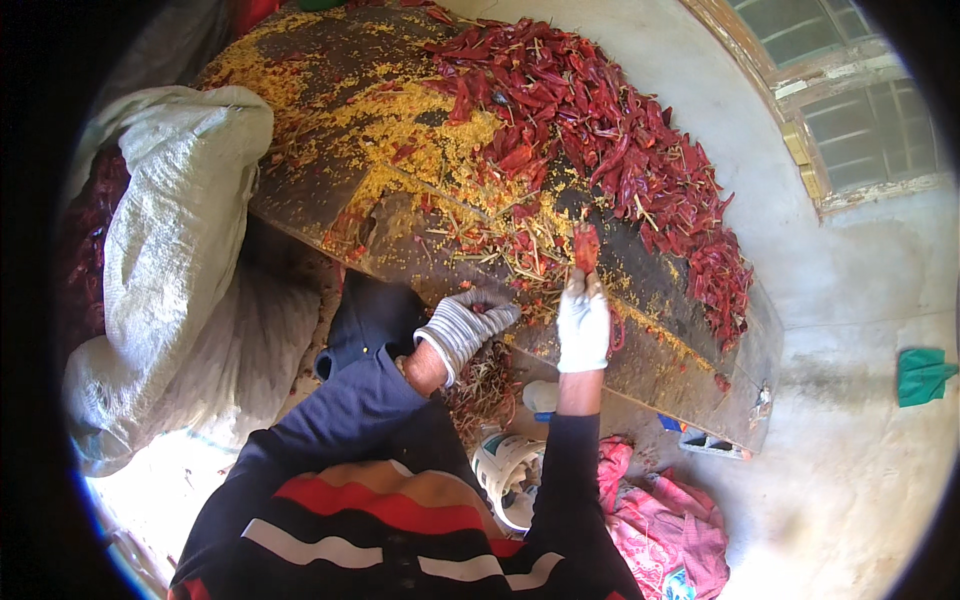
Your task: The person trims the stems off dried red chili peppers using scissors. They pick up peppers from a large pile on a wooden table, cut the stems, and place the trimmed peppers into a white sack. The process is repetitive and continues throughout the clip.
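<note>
A dried red chili pepper [586, 247] is pinched in the fingertips of my right hand [583, 322], which wears a white glove, just over the wooden table [667, 375]. My left hand [469, 322], in a grey-and-white striped glove, is at the table's near edge with its fingers curled. A dark red bit shows between its thumb and fingers, but whether it is gripped is unclear. Loose stems [529, 251] and yellow chili seeds [420, 135] lie beyond both hands. A long heap of dried red chilies [600, 135] covers the table's far right side.
On the left stands a white woven sack [180, 202], with dark red chilies [94, 240] beside it. Below the table edge are a heap of stems [480, 390], a white bucket [499, 472] and pink cloth [660, 517]. A pale wall [840, 285] rises at the right.
</note>
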A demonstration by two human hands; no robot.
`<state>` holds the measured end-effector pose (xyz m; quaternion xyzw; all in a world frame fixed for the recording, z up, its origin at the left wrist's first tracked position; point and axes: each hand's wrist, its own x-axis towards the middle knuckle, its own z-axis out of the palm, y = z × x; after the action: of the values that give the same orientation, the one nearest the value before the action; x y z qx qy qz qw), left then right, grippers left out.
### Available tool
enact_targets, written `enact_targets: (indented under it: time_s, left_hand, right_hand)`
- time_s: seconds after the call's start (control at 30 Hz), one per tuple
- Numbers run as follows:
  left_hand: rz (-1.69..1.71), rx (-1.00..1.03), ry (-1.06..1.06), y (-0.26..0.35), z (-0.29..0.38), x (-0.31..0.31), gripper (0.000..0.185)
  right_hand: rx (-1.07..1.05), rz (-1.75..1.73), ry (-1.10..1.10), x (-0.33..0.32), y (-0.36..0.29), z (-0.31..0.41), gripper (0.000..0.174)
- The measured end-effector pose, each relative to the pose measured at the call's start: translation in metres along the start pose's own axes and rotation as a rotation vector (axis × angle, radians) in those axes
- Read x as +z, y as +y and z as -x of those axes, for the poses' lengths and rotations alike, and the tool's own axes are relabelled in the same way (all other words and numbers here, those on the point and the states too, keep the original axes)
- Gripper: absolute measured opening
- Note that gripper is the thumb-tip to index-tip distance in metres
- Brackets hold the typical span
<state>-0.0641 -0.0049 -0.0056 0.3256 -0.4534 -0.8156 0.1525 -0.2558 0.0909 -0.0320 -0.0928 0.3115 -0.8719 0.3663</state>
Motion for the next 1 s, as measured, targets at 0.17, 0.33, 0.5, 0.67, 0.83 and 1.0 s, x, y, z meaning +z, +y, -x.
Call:
enact_targets:
  time_s: [0.17, 0.33, 0.5, 0.67, 0.83, 1.0]
  left_hand:
    - [-0.103, 0.417, -0.061, 0.002, 0.004, -0.006, 0.045]
    - [-0.049, 0.494, -0.231, 0.011, 0.017, -0.010, 0.047]
    - [-0.359, 0.549, -0.176, 0.014, 0.030, -0.013, 0.027]
    - [-0.469, 0.538, 0.004, -0.003, 0.020, -0.017, 0.029]
    - [-0.372, 0.616, -0.051, -0.029, -0.001, -0.022, 0.016]
    - [-0.356, 0.394, -0.191, -0.015, 0.006, -0.020, 0.014]
  right_hand:
    - [0.353, -0.009, 0.032, 0.024, 0.010, 0.053, 0.011]
    - [0.402, 0.193, 0.060, 0.047, 0.013, 0.084, 0.006]
    - [0.334, 0.739, -0.019, 0.067, 0.012, 0.098, 0.010]
    - [-0.376, 1.585, -0.239, 0.092, 0.010, 0.090, 0.027]
    - [-0.736, 1.862, -0.649, 0.125, 0.021, 0.090, 0.032]
    - [-0.918, 1.990, -0.597, 0.117, 0.026, 0.091, 0.015]
